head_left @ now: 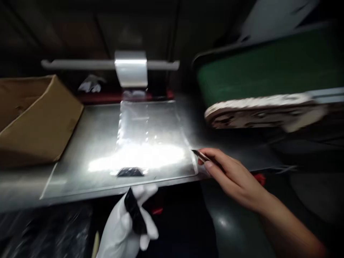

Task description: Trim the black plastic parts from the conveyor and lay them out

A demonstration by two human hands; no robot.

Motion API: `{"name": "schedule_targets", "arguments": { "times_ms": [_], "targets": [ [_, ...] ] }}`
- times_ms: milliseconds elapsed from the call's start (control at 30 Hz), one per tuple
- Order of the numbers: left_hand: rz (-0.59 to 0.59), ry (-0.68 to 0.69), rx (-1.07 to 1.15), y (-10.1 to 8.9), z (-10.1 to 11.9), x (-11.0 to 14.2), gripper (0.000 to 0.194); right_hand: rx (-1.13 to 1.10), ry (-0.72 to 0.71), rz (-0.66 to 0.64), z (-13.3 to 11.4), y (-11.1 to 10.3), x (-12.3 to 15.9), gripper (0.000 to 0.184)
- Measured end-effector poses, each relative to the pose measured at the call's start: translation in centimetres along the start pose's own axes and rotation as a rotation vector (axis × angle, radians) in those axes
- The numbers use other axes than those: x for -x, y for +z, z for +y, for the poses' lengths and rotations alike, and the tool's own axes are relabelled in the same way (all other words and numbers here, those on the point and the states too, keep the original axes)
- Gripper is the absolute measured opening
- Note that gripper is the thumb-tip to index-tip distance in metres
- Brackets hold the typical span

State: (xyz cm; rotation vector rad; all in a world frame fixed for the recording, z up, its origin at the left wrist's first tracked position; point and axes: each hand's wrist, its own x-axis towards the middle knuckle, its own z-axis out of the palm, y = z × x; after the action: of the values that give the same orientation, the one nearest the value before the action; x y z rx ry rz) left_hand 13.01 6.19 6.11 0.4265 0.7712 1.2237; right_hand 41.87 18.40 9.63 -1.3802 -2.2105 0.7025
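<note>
My left hand [129, 224], in a white glove, is closed round a small dark strip-shaped object [135, 215] just below the front edge of a shiny metal work plate [88, 143]. My bare right hand [231, 175] pinches a thin dark pointed tool [200, 154], like tweezers, at the right edge of a clear plastic bag [150, 136] that lies flat on the plate. A small dark flat piece [130, 172] rests near the plate's front edge, close to the bag's lower end.
A roll of clear film [131, 68] hangs on a grey bar [80, 64] behind the plate. An open cardboard box [34, 118] stands at the left. A green conveyor belt [268, 68] with a worn end roller [258, 113] runs at the right. The picture is blurred.
</note>
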Motion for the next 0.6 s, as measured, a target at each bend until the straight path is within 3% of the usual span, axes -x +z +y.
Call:
{"name": "schedule_targets", "arguments": {
  "times_ms": [100,167,333,600],
  "targets": [
    [0.004,0.167,-0.032,-0.9,0.2,0.3,0.040,-0.252,-0.287,-0.294,-5.3,2.6,-1.0,0.038],
    [-0.003,0.187,-0.031,-1.3,0.6,0.6,0.040,-0.343,-0.388,-0.385,-7.7,4.4,-1.8,0.039],
    [-0.043,0.192,-0.003,-1.9,1.3,1.6,0.042,-0.312,-0.450,-0.389,-9.9,7.3,-2.9,0.033],
    [-0.073,0.101,-0.007,-3.0,1.4,2.1,0.045,-0.335,-0.433,-0.437,-10.4,8.3,-2.7,0.032]
  ]
}}
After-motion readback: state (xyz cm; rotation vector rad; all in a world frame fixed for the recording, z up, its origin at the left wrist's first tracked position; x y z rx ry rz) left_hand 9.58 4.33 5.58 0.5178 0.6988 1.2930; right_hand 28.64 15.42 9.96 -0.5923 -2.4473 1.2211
